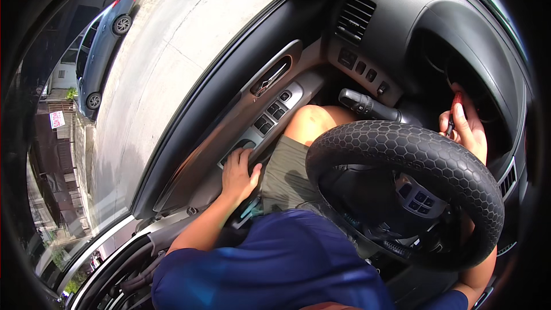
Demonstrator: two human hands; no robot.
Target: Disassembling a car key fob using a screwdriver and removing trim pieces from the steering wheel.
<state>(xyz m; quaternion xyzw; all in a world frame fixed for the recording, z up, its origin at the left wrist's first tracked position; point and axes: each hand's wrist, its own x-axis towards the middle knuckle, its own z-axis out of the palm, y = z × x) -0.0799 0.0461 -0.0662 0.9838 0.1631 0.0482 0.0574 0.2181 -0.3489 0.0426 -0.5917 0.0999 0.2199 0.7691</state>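
Observation:
My left hand (236, 175) rests on the door armrest (270, 136), beside the window switches (275, 112). Its fingers lie over the edge of the door pull with the thumb spread apart; nothing shows in it. Beyond the steering wheel (407, 140), my right hand (468, 123) is closed on a slim tool with a red ribbed part (457, 101) and a darker end. That tool is up against the shaded instrument cluster (442, 57); its exact kind is too small to tell. The wheel partly hides my right forearm.
A stalk lever (370, 106) sticks out left of the wheel's column. The wheel, in a dark honeycomb-textured cover, lies between me and the dashboard (402, 6). My bare knee (315, 120) is close to the door. Through the window shows a parked blue-grey car (103, 46).

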